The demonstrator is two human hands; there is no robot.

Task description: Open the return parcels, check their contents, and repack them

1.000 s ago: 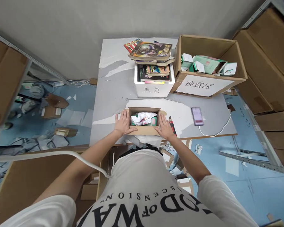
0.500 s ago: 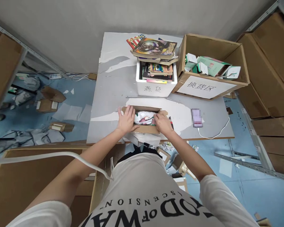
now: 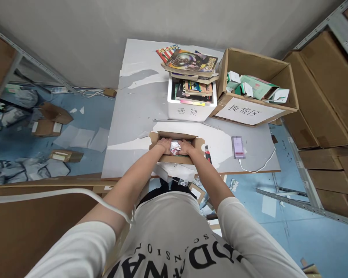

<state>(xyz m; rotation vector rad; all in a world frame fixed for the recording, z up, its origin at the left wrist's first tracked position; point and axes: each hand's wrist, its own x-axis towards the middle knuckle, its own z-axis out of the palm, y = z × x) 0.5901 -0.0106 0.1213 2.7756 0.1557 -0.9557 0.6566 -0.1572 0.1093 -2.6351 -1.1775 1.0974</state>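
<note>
Left hand (image 3: 164,145) and right hand (image 3: 185,146) are inside the small carton (image 3: 176,159), finger closure unclear; behind it, rightward, a label (image 3: 248,111) reads “换货区”.

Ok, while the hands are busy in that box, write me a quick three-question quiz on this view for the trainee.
1. Inside the small open box, what shows between the left hand and the right hand?
2. True or false: a white cable runs to the phone.
3. The red-and-black tool lies: A) in the white bin; B) on the table, right of the small open box; C) on the phone.

Key: 1. Crumpled white paper; 2. True; 3. B.
</note>
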